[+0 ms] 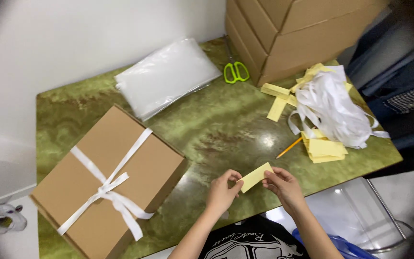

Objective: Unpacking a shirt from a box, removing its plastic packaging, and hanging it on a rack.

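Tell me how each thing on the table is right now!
Yellow paper slip: pinched between left hand and right hand.
Brown box: closed, tied with a white ribbon bow.
Green scissors: lying closed.
Pencil: lying flat.
White strips: tangled in a heap.
Plastic bags: stacked flat.

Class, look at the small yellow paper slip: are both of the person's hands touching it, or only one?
Touching, both. The head view shows the left hand pinching one end of the yellow slip and the right hand pinching the other end, above the green table.
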